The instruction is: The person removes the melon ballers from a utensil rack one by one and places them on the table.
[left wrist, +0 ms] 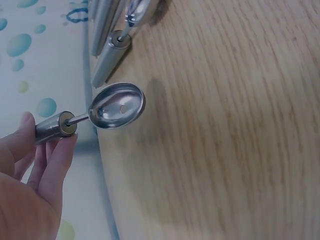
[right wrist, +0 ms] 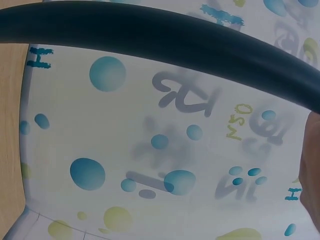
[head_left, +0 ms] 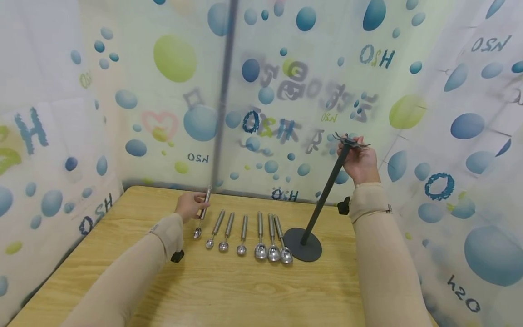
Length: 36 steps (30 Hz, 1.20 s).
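My left hand [head_left: 188,206] pinches a steel melon baller [left wrist: 117,106] by its cylindrical handle, thumb on one side and fingers on the other. Its oval bowl, with a small hole in it, points toward me, low over the table's left part. My right hand [head_left: 361,165] grips the hooked top of a black utensil stand [head_left: 327,190], its fingers partly hidden behind the hooks. The stand's round base [head_left: 291,243] is on the table. In the right wrist view the dark pole [right wrist: 150,35] crosses the top, and only a sliver of the hand shows.
Between my left hand and the stand lie several steel scoops in a row, handles away from me: small ones [head_left: 244,227] on the left, larger ones [head_left: 260,250] beside the base. Behind the wooden table [head_left: 245,295] hangs a printed curtain [head_left: 171,113].
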### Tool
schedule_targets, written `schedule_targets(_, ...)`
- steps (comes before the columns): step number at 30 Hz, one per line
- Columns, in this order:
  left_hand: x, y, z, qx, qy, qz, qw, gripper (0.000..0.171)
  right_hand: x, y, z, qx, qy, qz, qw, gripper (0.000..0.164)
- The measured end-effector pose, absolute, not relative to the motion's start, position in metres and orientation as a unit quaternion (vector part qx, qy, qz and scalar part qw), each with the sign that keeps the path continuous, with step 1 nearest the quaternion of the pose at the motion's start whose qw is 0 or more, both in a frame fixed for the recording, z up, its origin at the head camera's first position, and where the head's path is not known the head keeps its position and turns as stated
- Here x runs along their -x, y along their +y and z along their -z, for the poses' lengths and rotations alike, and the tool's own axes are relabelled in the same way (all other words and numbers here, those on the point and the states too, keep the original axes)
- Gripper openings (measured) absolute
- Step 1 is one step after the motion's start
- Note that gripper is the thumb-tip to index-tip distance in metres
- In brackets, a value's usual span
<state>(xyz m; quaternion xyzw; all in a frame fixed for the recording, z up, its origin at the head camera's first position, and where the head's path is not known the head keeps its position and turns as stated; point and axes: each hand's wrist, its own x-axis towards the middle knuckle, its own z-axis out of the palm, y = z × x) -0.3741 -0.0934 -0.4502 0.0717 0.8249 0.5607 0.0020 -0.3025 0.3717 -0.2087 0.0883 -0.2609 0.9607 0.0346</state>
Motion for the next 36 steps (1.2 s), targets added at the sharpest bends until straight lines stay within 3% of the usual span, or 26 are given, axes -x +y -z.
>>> schedule_targets(16,0.389,-0.087,0.466,-0.061,0.854,-0.511,0.076,0.047,0.306,0.373,0.208,-0.089,-0.275,-0.957,0.039,0.038)
schedule_targets(26,0.390,-0.082,0.479,-0.055,0.882,-0.461,0.077,0.031,0.306,0.375,0.210,-0.079,-0.296,-0.951,0.048,0.036)
schedule_targets(36,0.398,-0.080,0.484,-0.048,0.889,-0.447,0.088,0.035,0.309,0.376,0.208,-0.104,-0.314,-0.943,0.047,0.037)
